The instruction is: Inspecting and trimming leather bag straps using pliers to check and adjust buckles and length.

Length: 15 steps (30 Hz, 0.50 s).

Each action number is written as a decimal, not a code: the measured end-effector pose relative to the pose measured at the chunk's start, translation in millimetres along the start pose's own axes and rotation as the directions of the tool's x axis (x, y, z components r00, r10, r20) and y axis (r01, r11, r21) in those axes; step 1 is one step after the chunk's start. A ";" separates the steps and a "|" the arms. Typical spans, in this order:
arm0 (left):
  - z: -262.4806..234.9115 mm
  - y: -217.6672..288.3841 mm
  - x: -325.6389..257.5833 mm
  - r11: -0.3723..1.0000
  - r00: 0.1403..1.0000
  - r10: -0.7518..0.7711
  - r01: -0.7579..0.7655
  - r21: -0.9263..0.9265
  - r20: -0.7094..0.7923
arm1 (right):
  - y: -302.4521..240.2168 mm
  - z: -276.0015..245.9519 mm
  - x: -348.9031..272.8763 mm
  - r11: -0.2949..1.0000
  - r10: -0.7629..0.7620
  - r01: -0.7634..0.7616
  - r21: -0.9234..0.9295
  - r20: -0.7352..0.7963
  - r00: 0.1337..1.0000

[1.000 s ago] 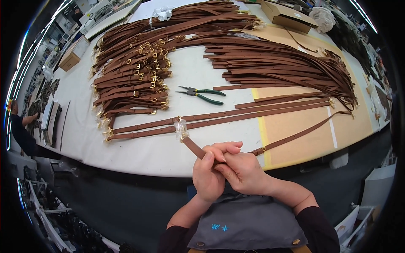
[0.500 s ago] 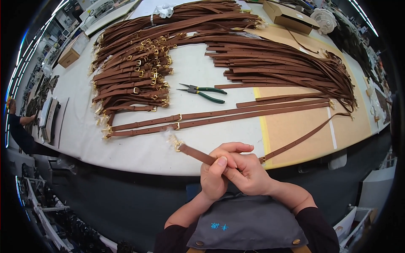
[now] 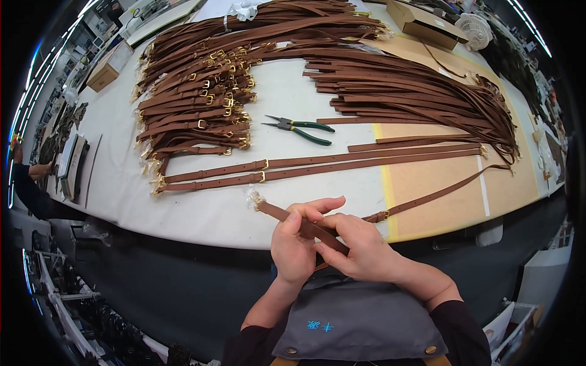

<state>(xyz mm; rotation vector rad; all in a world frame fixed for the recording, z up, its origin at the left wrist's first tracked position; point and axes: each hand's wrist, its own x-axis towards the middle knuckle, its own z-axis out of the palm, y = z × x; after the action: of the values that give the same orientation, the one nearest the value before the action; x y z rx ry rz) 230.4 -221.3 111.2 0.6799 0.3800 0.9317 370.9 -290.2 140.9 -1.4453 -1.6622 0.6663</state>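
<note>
Over the table's front edge I hold a brown leather strap (image 3: pixel 274 211) in both hands. My left hand (image 3: pixel 294 251) is closed round it, its thumb on top and one finger sticking out. My right hand (image 3: pixel 365 249) pinches the same strap lower down, between thumb and fingers. The strap's far-left end has a plastic-wrapped metal fitting (image 3: pixel 254 199). Beyond my right hand, a strap with a gold buckle (image 3: pixel 383 215) runs off to the right across the table. Just past my hands, two buckled straps (image 3: pixel 235 180) lie side by side.
Many buckled straps (image 3: pixel 177 116) are heaped at left, with long strap ends (image 3: pixel 421 100) fanned at right. Green-handled pliers (image 3: pixel 299 127) lie between them. A cardboard box (image 3: pixel 424 25) and white fan (image 3: pixel 475 32) stand far right. At far left, a person (image 3: pixel 33 183) reaches toward a device.
Both hands have shifted slightly left, and my right hand has slid along the strap, spacing it from my left. More strap shows between them. The view has moved slightly.
</note>
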 end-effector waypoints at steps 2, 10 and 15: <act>0.3 0.1 0.1 0.999 1.000 0.018 -0.018 0.052 0.000 | -0.1 -4.0 -0.3 0.999 0.000 -0.001 0.054 0.014 1.000; 7.5 3.0 -2.1 0.995 1.000 -0.017 0.018 0.097 -0.010 | -8.4 -13.7 2.8 0.985 0.088 -0.104 0.140 0.114 0.990; 11.3 -0.7 -2.1 0.997 1.000 -0.005 0.003 0.077 0.027 | -7.2 -6.9 5.2 0.922 0.201 -0.237 0.307 0.145 0.969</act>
<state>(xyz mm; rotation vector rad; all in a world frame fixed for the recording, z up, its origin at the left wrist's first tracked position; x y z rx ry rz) 236.1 -227.5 119.0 0.7608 0.3949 0.9070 372.8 -287.4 151.7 -1.3839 -1.4012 1.1082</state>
